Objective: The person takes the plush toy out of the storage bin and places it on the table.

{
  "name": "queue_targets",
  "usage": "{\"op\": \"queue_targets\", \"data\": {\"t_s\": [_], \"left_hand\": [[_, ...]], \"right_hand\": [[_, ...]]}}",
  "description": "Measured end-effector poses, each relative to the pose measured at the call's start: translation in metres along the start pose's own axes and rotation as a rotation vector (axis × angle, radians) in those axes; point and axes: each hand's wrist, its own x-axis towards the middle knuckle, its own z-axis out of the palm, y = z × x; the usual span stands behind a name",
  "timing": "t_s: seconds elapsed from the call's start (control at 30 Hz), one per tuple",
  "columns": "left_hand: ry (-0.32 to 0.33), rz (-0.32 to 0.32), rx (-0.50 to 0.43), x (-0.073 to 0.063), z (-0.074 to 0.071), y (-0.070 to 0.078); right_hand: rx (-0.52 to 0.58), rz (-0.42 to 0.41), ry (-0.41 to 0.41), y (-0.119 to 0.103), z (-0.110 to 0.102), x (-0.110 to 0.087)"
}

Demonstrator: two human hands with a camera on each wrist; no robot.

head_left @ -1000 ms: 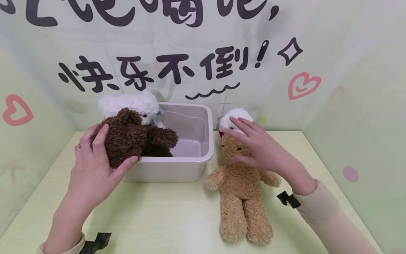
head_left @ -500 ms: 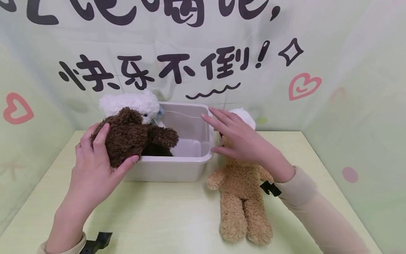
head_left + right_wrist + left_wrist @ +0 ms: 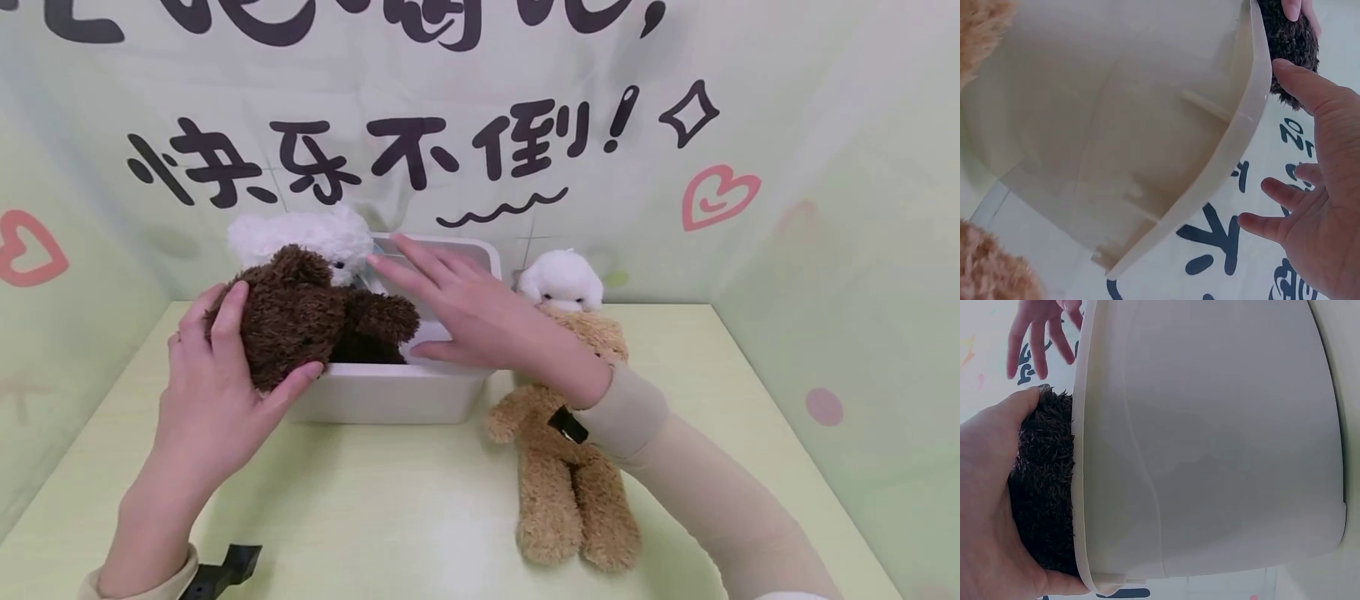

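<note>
My left hand [image 3: 213,392] grips the head of a dark brown teddy bear [image 3: 288,329], fingers round its far side and thumb near the front rim. That bear leans in the left part of a pale grey plastic bin [image 3: 390,402]; its lower body is hidden. Behind it a white plush toy [image 3: 296,237] with a blue ribbon pokes above the rim. My right hand [image 3: 480,317] hovers over the bin's right half with fingers spread, holding nothing. In the left wrist view, dark fur [image 3: 1044,469] fills the palm beside the bin wall [image 3: 1222,437].
A tan teddy bear [image 3: 551,508] lies on its back on the table [image 3: 390,508], right of the bin, partly covered by my right forearm. Beyond its head is a small white plush [image 3: 562,277]. A printed cloth backdrop [image 3: 615,208] rises close behind.
My right hand has moved left from above the tan teddy bear to over the bin, uncovering the small white plush's face. My left hand keeps its hold on the brown teddy bear.
</note>
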Motion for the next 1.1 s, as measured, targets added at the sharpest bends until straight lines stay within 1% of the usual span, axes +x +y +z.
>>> {"op": "queue_targets", "data": {"t_s": [0.07,0.17,0.3,0.4,0.53,0.63,0.7,0.77,0.9,1.0,1.1], "left_hand": [[-0.003,0.005,-0.005,0.0,-0.001,-0.001],[-0.03,0.002,-0.021,0.001,-0.004,-0.003],[-0.076,-0.016,-0.033,0.001,-0.01,-0.006],[-0.087,-0.027,-0.049,0.002,-0.016,-0.007],[-0.099,-0.063,-0.072,0.001,-0.021,-0.011],[-0.11,-0.092,-0.08,-0.004,-0.024,-0.016],[-0.109,-0.098,-0.084,-0.007,-0.025,-0.02],[-0.115,-0.111,-0.084,-0.011,-0.025,-0.025],[-0.126,-0.135,-0.08,-0.019,-0.027,-0.037],[-0.134,-0.149,-0.074,-0.024,-0.03,-0.044],[-0.129,-0.147,-0.065,-0.028,-0.03,-0.049]], "right_hand": [[-0.015,0.011,-0.029,-0.002,0.001,0.007],[-0.019,0.022,-0.045,-0.003,0.003,0.014],[-0.011,0.019,-0.014,-0.004,0.005,0.018],[0.002,0.018,0.014,-0.007,0.004,0.023],[0.002,0.011,0.021,-0.014,0.003,0.032],[0.006,-0.001,0.023,-0.02,0.002,0.04],[-0.001,-0.015,0.034,-0.024,0.002,0.045],[-0.024,-0.032,0.041,-0.029,0.003,0.051],[-0.115,-0.055,0.048,-0.036,0.006,0.061],[-0.148,-0.066,0.052,-0.04,0.008,0.066],[-0.168,-0.08,0.053,-0.043,0.009,0.07]]}}
